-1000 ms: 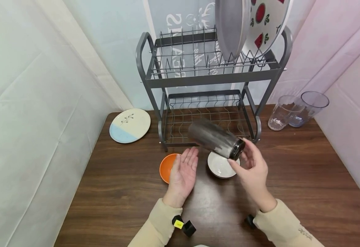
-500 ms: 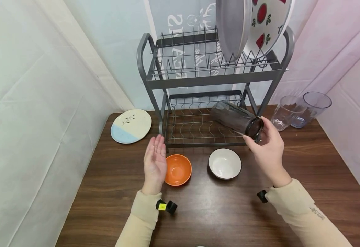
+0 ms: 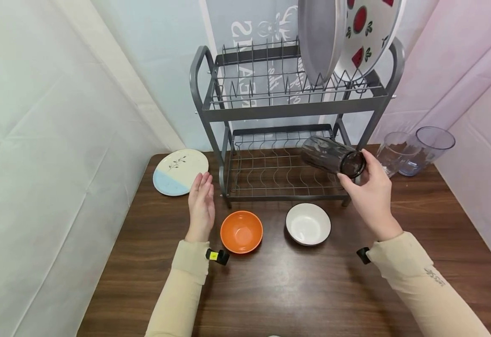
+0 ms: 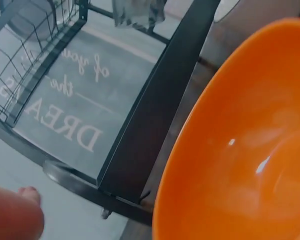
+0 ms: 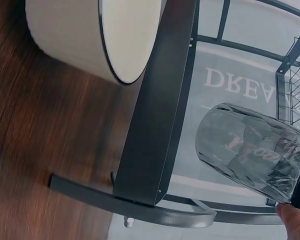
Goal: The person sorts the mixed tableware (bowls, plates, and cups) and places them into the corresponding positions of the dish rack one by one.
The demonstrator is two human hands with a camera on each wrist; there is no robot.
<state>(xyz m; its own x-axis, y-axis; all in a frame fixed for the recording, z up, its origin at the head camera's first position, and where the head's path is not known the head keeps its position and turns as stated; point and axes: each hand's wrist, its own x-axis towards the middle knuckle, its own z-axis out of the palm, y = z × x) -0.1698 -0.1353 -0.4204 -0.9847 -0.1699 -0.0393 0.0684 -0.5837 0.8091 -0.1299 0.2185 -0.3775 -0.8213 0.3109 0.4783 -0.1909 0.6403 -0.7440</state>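
My right hand point(image 3: 374, 199) pinches a dark tinted drinking glass point(image 3: 327, 156) by its base end. Tilted on its side, the glass points left over the right part of the rack's lower tier point(image 3: 271, 180); whether it touches the wires I cannot tell. In the right wrist view, a fingertip and thumb area point(image 5: 295, 220) shows at the end of the glass point(image 5: 250, 150). My left hand point(image 3: 201, 210) has straight fingers and holds nothing. It is beside the orange bowl point(image 3: 241, 232), its fingertips overlapping the view of a cream-and-blue plate point(image 3: 181, 171).
A white bowl point(image 3: 308, 224) with a dark rim stands before the dish rack point(image 3: 292, 111). On the upper tier, a grey plate point(image 3: 319, 42) and a watermelon-patterned plate point(image 3: 365, 40) stand upright. Behind my right hand are a clear glass point(image 3: 397, 152) and a bluish glass point(image 3: 428, 150).
My right hand has carried the glass rightward and away from me, over the lower tier. My left hand has moved left, uncovering the orange bowl.
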